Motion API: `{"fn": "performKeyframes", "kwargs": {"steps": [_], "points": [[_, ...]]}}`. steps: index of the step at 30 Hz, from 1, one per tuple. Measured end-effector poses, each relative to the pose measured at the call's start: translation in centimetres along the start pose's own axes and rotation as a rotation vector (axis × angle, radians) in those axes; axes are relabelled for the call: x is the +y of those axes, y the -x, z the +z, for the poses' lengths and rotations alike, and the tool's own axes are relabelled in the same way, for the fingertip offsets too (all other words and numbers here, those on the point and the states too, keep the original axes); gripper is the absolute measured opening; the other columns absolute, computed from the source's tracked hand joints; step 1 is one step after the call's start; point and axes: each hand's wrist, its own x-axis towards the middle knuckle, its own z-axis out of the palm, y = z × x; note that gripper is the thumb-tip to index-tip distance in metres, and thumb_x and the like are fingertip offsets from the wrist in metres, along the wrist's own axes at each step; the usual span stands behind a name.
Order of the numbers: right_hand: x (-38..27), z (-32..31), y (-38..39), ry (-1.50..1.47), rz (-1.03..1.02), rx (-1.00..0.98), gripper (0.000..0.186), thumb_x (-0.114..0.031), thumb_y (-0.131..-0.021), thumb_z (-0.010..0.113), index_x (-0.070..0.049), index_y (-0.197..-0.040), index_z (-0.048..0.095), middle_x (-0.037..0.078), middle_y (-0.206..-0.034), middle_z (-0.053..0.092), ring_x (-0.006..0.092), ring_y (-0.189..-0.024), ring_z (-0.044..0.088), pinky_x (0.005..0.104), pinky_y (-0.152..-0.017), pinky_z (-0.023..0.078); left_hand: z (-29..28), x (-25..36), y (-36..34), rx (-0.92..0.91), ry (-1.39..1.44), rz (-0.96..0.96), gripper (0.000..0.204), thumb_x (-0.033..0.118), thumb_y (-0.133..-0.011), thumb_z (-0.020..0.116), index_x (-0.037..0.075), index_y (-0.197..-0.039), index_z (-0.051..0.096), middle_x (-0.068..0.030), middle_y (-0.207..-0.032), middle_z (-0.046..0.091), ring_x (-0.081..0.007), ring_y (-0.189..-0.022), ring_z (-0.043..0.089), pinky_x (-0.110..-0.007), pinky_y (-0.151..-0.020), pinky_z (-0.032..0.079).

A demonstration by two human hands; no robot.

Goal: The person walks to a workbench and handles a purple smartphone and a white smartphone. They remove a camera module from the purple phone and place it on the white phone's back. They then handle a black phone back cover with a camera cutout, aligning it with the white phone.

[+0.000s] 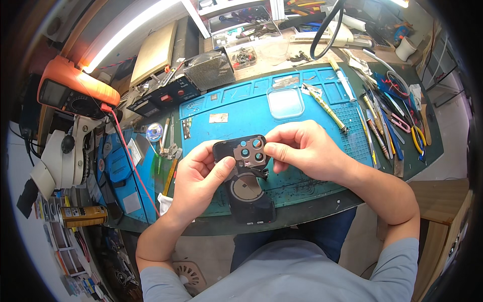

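A dark smartphone back housing (251, 205) is held tilted above the blue work mat, its inner side up. It has a round charging coil (246, 186) and a brown camera bracket (247, 155), whose round holes show blue-green. My left hand (197, 175) grips the housing's left edge, thumb on top and fingers curled at the side. At the upper right corner, beside the camera holes, the thumb and forefinger of my right hand (297, 150) are pinched at the edge. A small black flap (260, 173) sticks out below that hand.
A blue silicone mat (211, 132) with compartments covers the bench. On it lie a clear lidded box (286, 103) and a syringe (343, 83). Tweezers and pliers (418, 141) crowd the right. An orange multimeter (75, 90) and a white microscope part (70, 151) stand left.
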Motion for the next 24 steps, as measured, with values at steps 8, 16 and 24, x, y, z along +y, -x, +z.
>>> {"fn": "performKeyframes", "kwargs": {"steps": [8, 16, 24], "points": [[-0.2, 0.08, 0.06, 0.023, 0.015, 0.002, 0.021, -0.016, -0.096, 0.06, 0.002, -0.105, 0.066, 0.004, -0.088, 0.066, 0.0076, -0.07, 0.062, 0.0212, -0.064, 0.05, -0.09, -0.11, 0.0, -0.006, -0.003, 0.004, 0.029, 0.009, -0.094, 0.061, -0.004, -0.119, 0.054, -0.009, -0.111, 0.064, -0.011, -0.1, 0.06, -0.026, -0.088, 0.05], [-0.16, 0.06, 0.05, 0.026, 0.015, 0.012, 0.022, -0.016, -0.095, 0.06, 0.003, -0.105, 0.065, 0.005, -0.086, 0.067, 0.0091, -0.069, 0.063, 0.0236, -0.062, 0.051, -0.07, -0.12, -0.03, -0.001, 0.005, -0.001, 0.029, 0.008, -0.094, 0.061, -0.004, -0.119, 0.054, -0.0087, -0.111, 0.064, -0.0106, -0.1, 0.06, -0.026, -0.087, 0.05], [-0.66, 0.23, 0.17, 0.015, 0.023, 0.017, 0.02, -0.016, -0.097, 0.059, 0.002, -0.105, 0.065, 0.003, -0.084, 0.065, 0.0067, -0.069, 0.062, 0.0205, -0.063, 0.049, -0.11, -0.17, -0.13, 0.007, 0.006, -0.001, 0.028, 0.008, -0.095, 0.06, -0.005, -0.119, 0.055, -0.0084, -0.11, 0.064, -0.011, -0.1, 0.06, -0.026, -0.088, 0.05]]}}
